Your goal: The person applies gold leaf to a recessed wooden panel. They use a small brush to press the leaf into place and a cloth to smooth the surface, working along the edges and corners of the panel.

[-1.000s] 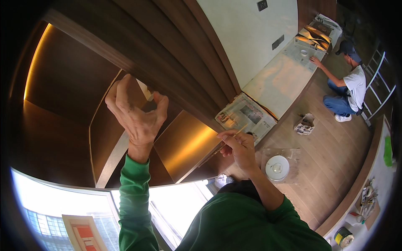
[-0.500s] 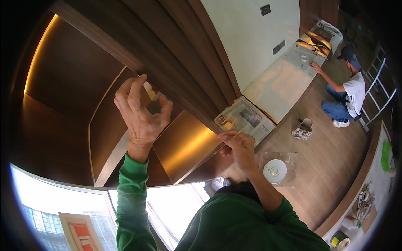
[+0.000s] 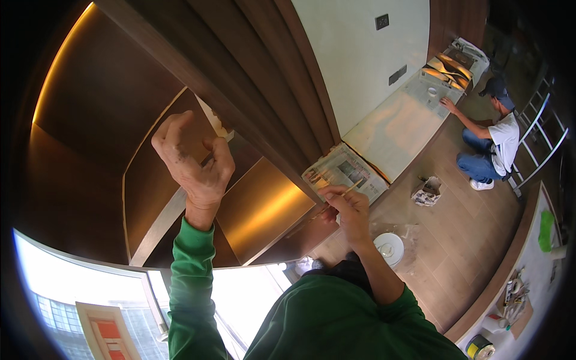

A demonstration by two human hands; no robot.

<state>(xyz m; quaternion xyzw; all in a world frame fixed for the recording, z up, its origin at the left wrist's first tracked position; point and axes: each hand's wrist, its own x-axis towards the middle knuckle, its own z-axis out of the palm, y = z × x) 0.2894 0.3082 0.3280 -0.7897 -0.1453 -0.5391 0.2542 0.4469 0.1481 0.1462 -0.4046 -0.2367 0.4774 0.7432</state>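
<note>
My left hand (image 3: pixel 195 159), in a green sleeve, is raised beside the edge of a dark brown fluted wood panel (image 3: pixel 264 78). Its fingers are loosely curled with the thumb apart, and I see nothing held in them. Just beyond the fingertips, a pale ragged-edged patch (image 3: pixel 210 117) shows along the panel's edge; what it is I cannot make out. My right hand (image 3: pixel 351 213) pinches a thin light-coloured stick (image 3: pixel 354 186), like a fine brush handle, slanting near the panel's lower end. The stick's far tip is hard to see. Behind the left wrist is a glossy gold-toned panel (image 3: pixel 264 207).
Newspaper (image 3: pixel 348 171) covers the near end of a long low ledge (image 3: pixel 390 138). A co-worker (image 3: pixel 495 135) crouches by it, near a metal ladder (image 3: pixel 534 141). On the floor stand a white bucket (image 3: pixel 389 249) and a paper-wrapped container (image 3: pixel 426 192). Tools (image 3: pixel 515 300) lie on a counter at right.
My left hand has drawn slightly away from the panel edge, uncovering more of the pale patch. My right hand keeps its pinch on the stick. The whole view has shifted a little.
</note>
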